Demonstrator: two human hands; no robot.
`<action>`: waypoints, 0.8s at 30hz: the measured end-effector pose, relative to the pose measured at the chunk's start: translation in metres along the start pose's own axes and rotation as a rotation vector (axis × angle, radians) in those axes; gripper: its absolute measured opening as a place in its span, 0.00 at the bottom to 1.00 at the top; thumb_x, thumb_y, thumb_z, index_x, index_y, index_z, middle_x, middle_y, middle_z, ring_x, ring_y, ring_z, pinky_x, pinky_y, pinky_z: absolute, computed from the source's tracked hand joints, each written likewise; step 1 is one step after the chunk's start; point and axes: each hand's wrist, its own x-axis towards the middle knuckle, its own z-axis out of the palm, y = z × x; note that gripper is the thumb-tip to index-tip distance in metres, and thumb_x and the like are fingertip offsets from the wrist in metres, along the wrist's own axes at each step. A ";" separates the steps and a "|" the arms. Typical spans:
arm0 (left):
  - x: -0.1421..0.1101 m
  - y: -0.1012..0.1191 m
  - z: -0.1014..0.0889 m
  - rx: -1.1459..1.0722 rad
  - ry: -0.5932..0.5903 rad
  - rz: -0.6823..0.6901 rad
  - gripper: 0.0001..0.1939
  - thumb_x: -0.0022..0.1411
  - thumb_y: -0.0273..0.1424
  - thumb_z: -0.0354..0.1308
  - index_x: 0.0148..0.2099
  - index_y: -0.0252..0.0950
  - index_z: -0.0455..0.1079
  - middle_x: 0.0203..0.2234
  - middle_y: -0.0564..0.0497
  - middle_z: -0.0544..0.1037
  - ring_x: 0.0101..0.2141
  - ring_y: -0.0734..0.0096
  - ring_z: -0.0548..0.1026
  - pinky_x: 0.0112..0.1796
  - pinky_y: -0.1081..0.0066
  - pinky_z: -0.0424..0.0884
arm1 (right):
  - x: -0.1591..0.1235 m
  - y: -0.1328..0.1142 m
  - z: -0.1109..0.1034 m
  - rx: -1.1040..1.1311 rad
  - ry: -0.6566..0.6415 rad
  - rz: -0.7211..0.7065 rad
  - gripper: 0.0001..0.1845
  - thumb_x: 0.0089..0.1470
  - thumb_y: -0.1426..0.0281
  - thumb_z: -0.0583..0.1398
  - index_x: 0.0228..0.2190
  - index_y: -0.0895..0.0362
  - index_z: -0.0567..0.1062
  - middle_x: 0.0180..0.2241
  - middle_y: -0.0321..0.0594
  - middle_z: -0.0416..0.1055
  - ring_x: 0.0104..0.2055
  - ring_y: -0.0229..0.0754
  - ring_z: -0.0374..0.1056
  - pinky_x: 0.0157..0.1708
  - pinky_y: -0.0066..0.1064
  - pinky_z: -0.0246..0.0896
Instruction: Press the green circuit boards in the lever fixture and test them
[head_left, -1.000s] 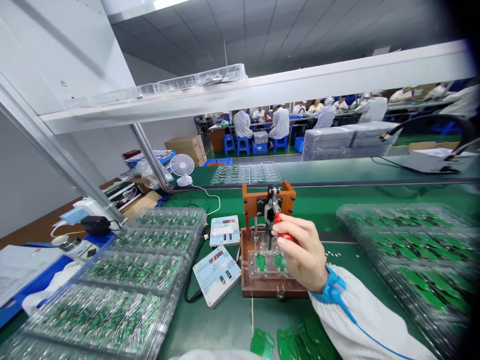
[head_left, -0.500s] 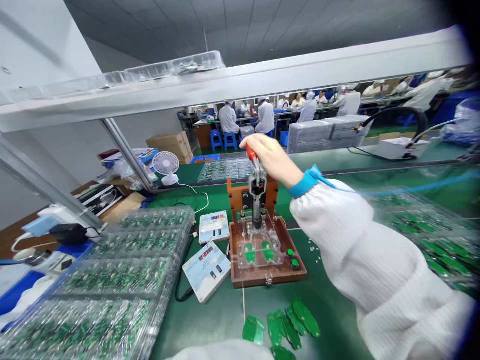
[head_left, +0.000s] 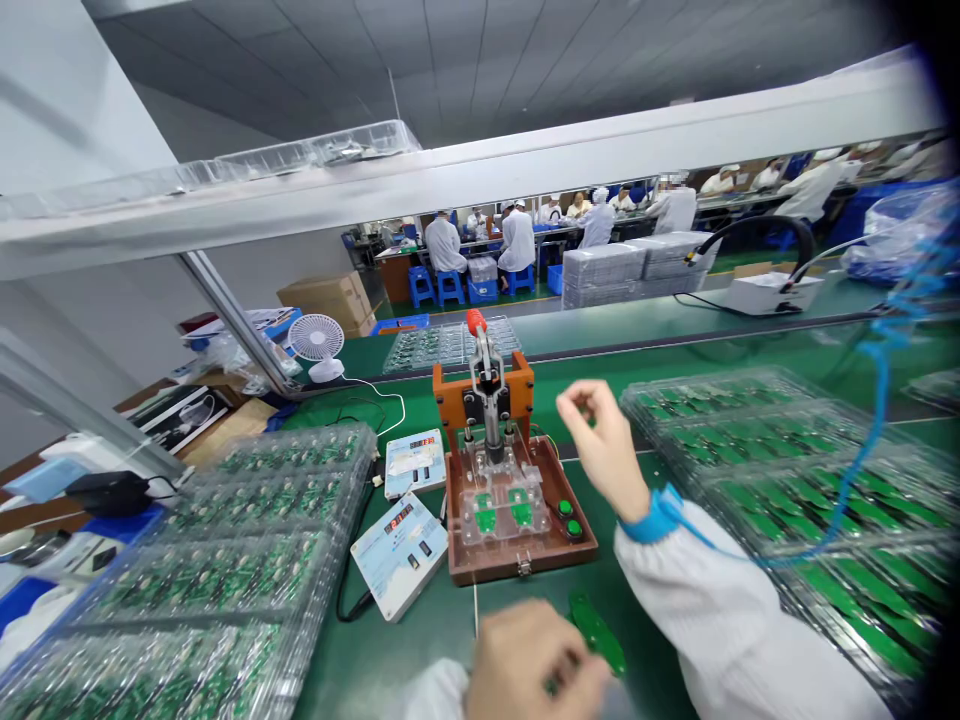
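My right hand (head_left: 604, 445), with a blue wrist strap (head_left: 651, 517), is in the air right of the press fixture. Its fingers are curled to the thumb; whatever they may hold is hidden. The fixture's red-tipped lever (head_left: 476, 322) stands upright, untouched. Beneath its plunger a clear plate (head_left: 501, 515) covers two green circuit boards (head_left: 519, 506) in the brown wooden base (head_left: 487, 570). Low in front, my left hand (head_left: 532, 660) is blurred, fingers bent, over the loose green boards. One loose board (head_left: 598, 635) shows beside it.
Stacked clear trays of boards (head_left: 217, 570) lie left, more trays (head_left: 787, 480) right. Two display boxes (head_left: 401, 555) and a small fan (head_left: 316, 340) stand left of the fixture. A coiled blue cord (head_left: 874, 420) hangs at right. People in white (head_left: 517, 240) sit beyond.
My right hand has let go of the red lever and moved down to the right. My left hand has come into view over the loose boards. The view has shifted slightly.
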 end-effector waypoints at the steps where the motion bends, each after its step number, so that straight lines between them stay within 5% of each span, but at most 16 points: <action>1: 0.004 -0.007 -0.016 0.079 0.195 -0.010 0.16 0.73 0.36 0.51 0.33 0.36 0.72 0.24 0.49 0.72 0.29 0.67 0.72 0.33 0.66 0.68 | -0.020 0.009 -0.001 -0.016 -0.062 0.009 0.09 0.66 0.62 0.57 0.36 0.54 0.72 0.33 0.38 0.73 0.35 0.44 0.68 0.37 0.36 0.62; 4: 0.020 -0.030 -0.058 0.332 0.483 -0.032 0.10 0.73 0.33 0.53 0.44 0.37 0.75 0.37 0.46 0.77 0.41 0.60 0.75 0.43 0.61 0.71 | -0.065 0.024 0.006 -0.056 -0.254 0.003 0.08 0.62 0.65 0.60 0.35 0.53 0.79 0.36 0.41 0.77 0.41 0.49 0.69 0.44 0.42 0.62; 7: 0.034 -0.050 -0.074 0.484 0.477 -0.066 0.15 0.73 0.33 0.54 0.58 0.39 0.73 0.50 0.42 0.74 0.52 0.52 0.72 0.52 0.52 0.70 | -0.084 0.024 0.016 -0.093 -0.365 0.010 0.09 0.60 0.68 0.61 0.41 0.51 0.81 0.45 0.45 0.77 0.50 0.56 0.67 0.50 0.48 0.60; 11: 0.041 -0.057 -0.069 0.467 0.457 -0.099 0.15 0.72 0.33 0.53 0.56 0.42 0.74 0.53 0.42 0.72 0.55 0.51 0.69 0.55 0.48 0.67 | -0.083 0.018 0.020 -0.073 -0.425 0.060 0.09 0.59 0.70 0.61 0.40 0.53 0.81 0.49 0.48 0.75 0.55 0.60 0.64 0.54 0.53 0.57; 14: 0.037 -0.053 -0.068 0.331 0.502 -0.130 0.13 0.72 0.35 0.53 0.53 0.42 0.75 0.50 0.44 0.76 0.54 0.52 0.70 0.55 0.50 0.66 | -0.081 0.015 0.015 0.030 -0.463 0.125 0.08 0.60 0.69 0.60 0.40 0.53 0.79 0.47 0.46 0.76 0.54 0.56 0.67 0.56 0.50 0.60; 18: 0.025 -0.051 -0.067 0.153 0.565 -0.233 0.13 0.70 0.42 0.55 0.47 0.41 0.77 0.40 0.47 0.80 0.46 0.55 0.75 0.50 0.54 0.69 | -0.088 0.011 0.011 0.227 -0.546 0.292 0.09 0.62 0.63 0.61 0.38 0.54 0.79 0.34 0.39 0.78 0.35 0.44 0.73 0.39 0.35 0.69; 24: 0.010 -0.038 -0.040 0.000 0.647 -0.317 0.25 0.58 0.57 0.64 0.39 0.38 0.73 0.29 0.48 0.80 0.34 0.57 0.80 0.38 0.61 0.77 | -0.114 -0.005 0.012 0.349 -0.559 0.505 0.13 0.56 0.61 0.66 0.38 0.57 0.82 0.29 0.36 0.77 0.29 0.37 0.71 0.31 0.26 0.66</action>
